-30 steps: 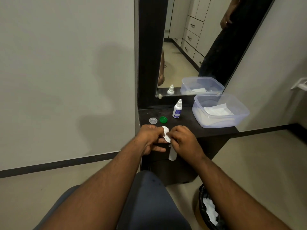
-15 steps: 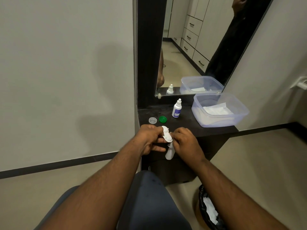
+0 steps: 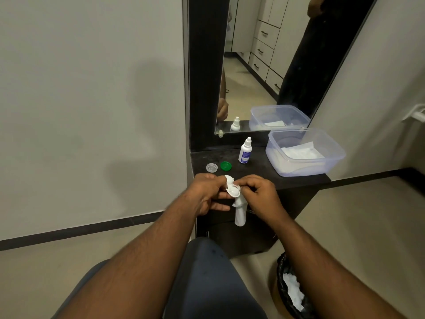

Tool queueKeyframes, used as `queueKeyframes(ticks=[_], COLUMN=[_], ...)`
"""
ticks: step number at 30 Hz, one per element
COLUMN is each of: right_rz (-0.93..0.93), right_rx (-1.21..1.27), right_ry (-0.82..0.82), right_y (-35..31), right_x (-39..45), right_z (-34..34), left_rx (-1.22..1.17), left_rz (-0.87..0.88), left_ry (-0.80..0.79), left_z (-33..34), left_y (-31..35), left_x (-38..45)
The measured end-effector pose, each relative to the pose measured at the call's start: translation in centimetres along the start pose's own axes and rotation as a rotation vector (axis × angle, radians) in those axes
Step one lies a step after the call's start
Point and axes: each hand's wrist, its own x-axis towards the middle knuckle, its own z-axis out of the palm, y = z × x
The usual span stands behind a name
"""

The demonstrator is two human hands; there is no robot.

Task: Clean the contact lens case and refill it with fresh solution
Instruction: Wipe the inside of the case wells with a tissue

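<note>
While gripping the white lens case (image 3: pixel 232 188) over the dark shelf's (image 3: pixel 259 174) front edge, wiping it.
Left hand (image 3: pixel 207 194) pinching case; right hand (image 3: pixel 257 194) curled round a rolled tissue (image 3: pixel 240 210) pressed into it. Behind: clear cap (image 3: pixel 211 167), green cap (image 3: pixel 225 165), solution bottle (image 3: pixel 245 151), plastic tub (image 3: pixel 305 153).

Both forearms are bare, no sleeves, watch or rings showing on the left hand (image 3: pixel 208 192) or right hand (image 3: pixel 259 194). Dark navy-grey trousers (image 3: pixel 207 279) cover the legs.
</note>
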Motion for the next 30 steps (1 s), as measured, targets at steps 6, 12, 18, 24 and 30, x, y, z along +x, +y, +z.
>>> queueKeyframes(ticks=[6, 12, 18, 24, 30], right_rz=[0.044, 0.048, 0.058, 0.268, 0.372], right_rx=[-0.057, -0.057, -0.088, 0.023, 0.277], right_ry=[-0.070, -0.070, -0.110, -0.294, 0.028], right_y=[0.0, -0.5, 0.0, -0.7, -3.6], right_x=[0.1, 0.2, 0.6, 1.2, 3.6], right_z=[-1.1, -0.3, -1.3, -2.7, -7.0], left_rx=[-0.002, -0.003, 0.001, 0.003, 0.000], left_rz=[-0.002, 0.002, -0.004, -0.003, 0.003], left_ry=[0.016, 0.016, 0.020, 0.029, -0.004], left_z=[0.1, 0.0, 0.1, 0.1, 0.0], left_y=[-0.1, -0.1, 0.0, -0.1, -0.2], left_x=[0.1, 0.1, 0.0, 0.2, 0.3])
